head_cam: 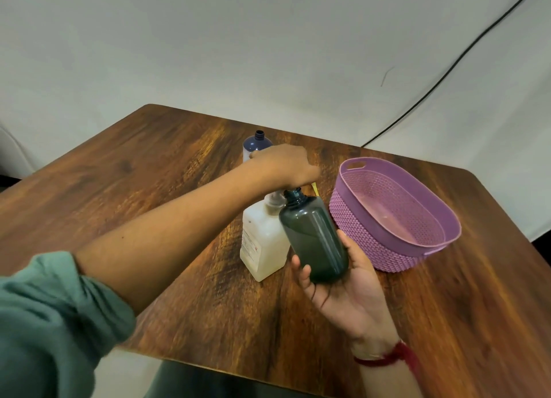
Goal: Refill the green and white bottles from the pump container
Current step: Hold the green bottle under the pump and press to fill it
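My right hand (343,281) holds the dark green bottle (313,236) from below, tilted, its uncapped neck right at the pump's spout. My left hand (286,166) lies over the pump head of the cream-white pump container (264,242), which stands on the wooden table (149,174). The pump head is mostly hidden under that hand. Behind my left hand stands another uncapped bottle (257,142) with a dark blue top and white body, partly hidden.
A purple plastic basket (393,215) sits just right of the bottles, near the green bottle. A thin yellow object (314,188) pokes out behind the pump. A black cable (447,72) runs down the wall at the back right.
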